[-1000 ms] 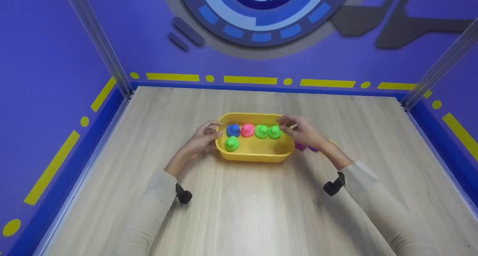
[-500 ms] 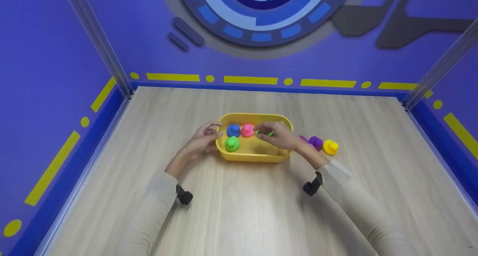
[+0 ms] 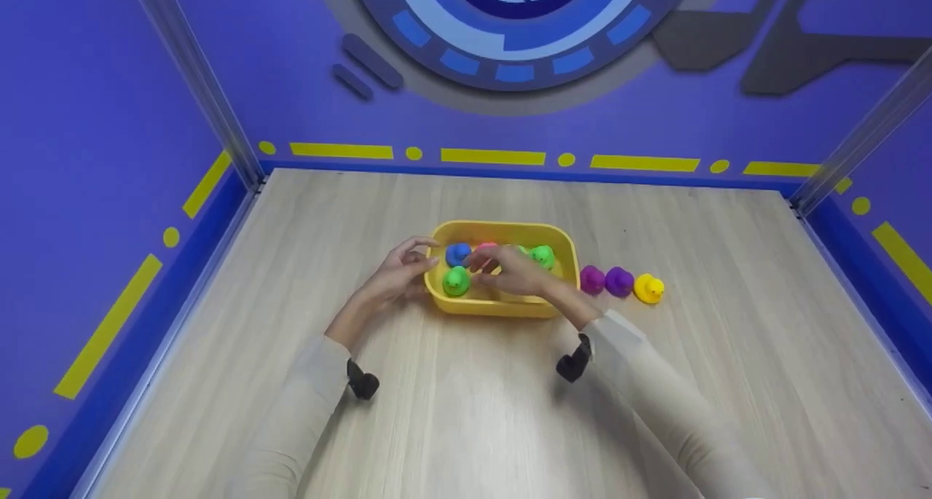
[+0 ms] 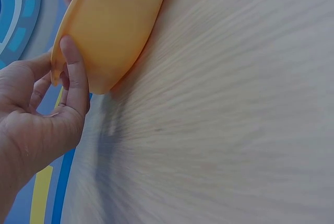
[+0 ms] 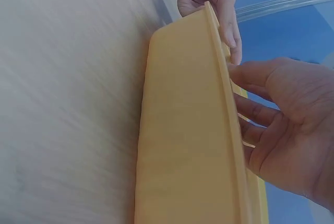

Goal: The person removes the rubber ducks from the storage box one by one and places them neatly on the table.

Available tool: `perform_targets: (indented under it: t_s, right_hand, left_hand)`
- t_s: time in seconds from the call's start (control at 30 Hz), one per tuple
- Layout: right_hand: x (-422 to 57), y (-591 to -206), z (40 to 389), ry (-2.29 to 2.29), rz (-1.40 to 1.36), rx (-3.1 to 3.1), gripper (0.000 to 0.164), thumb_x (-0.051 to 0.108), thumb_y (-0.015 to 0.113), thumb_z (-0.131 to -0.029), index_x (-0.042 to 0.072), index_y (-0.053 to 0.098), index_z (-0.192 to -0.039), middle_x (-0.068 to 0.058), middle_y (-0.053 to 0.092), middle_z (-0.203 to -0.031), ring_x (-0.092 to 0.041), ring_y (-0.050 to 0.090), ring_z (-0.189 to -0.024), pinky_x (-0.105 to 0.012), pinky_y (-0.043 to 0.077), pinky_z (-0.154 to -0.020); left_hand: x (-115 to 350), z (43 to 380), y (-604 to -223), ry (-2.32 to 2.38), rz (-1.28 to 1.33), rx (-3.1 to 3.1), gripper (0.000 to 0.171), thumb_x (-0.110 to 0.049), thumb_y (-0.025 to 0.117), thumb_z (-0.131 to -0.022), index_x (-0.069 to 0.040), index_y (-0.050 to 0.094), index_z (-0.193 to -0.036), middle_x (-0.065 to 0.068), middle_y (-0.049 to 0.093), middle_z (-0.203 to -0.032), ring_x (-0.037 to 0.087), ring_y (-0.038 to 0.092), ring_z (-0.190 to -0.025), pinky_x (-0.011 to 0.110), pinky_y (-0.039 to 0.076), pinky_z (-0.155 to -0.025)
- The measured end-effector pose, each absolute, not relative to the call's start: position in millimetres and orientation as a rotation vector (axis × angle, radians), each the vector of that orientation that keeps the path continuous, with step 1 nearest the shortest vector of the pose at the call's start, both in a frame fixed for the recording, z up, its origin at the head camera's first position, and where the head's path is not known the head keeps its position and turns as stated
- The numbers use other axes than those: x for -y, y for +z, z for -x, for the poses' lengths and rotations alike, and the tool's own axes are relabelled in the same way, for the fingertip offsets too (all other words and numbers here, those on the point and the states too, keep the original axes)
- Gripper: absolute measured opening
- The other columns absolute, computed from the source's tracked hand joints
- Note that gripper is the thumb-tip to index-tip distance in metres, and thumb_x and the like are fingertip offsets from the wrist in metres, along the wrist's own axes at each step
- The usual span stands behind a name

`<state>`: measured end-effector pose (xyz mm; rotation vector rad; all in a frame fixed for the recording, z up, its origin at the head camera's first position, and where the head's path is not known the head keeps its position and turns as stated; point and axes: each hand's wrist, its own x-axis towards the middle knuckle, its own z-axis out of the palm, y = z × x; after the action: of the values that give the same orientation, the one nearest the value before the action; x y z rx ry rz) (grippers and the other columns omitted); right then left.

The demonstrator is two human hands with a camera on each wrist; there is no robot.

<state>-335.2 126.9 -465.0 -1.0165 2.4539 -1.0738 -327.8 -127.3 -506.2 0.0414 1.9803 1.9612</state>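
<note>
A yellow plastic basin point(image 3: 502, 309) stands on the table with several rubber ducks inside. My left hand point(image 3: 393, 274) pinches its left end, the thumb against the outer wall and the fingers over the rim, as the left wrist view shows. Over the basin's middle my right hand point(image 3: 513, 269) reaches in with loosely bent fingers; nothing shows between thumb and fingers. Its fingertips are beside the blue duck point(image 3: 457, 254) and the front-left green duck point(image 3: 456, 282). Partly covered by that hand are the pink duck point(image 3: 486, 245) and one green duck point(image 3: 520, 249). Another green duck point(image 3: 542, 256) sits at the right.
Just right of the basin, a magenta duck point(image 3: 592, 280), a purple duck point(image 3: 619, 282) and a yellow duck point(image 3: 649, 288) stand in a row on the wooden table point(image 3: 466, 426). Blue-purple panels point(image 3: 291, 105) enclose the back and sides.
My right hand has moved left across the basin, from the rightmost green duck to near the blue and front-left green ducks. The ducks outside are uncovered now. My left hand stays at the rim.
</note>
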Motion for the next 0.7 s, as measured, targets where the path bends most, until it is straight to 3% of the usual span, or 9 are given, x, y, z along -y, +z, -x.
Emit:
perform_targets:
  t_s: [0.37,0.7]
  right_hand:
    - [-104,-469,341,-0.987,1.001,-2.430,0.040,0.001,0.066,-0.097,-0.002,0.061,-0.137,-0.019,0.069,-0.126,-0.035,0.069,-0.113,-0.044,0.057,-0.098]
    - [-93,-479,339,-0.836,1.149,-2.476,0.039,0.000,0.072,-0.092,-0.004,0.065,-0.130,-0.021,0.069,-0.120,-0.035,0.070,-0.104,-0.042,0.060,-0.093]
  left_hand:
    - [129,330,-502,1.964,-0.038,-1.977,0.045,-0.021,0.066,-0.101,-0.013,0.052,-0.144,0.006,0.055,-0.108,0.017,0.061,-0.094,0.032,0.059,-0.076]
    - [130,327,-507,1.959,-0.093,-1.973,0.044,-0.021,0.065,-0.102,-0.014,0.053,-0.143,0.005,0.056,-0.106,0.017,0.060,-0.093,0.030,0.059,-0.074]
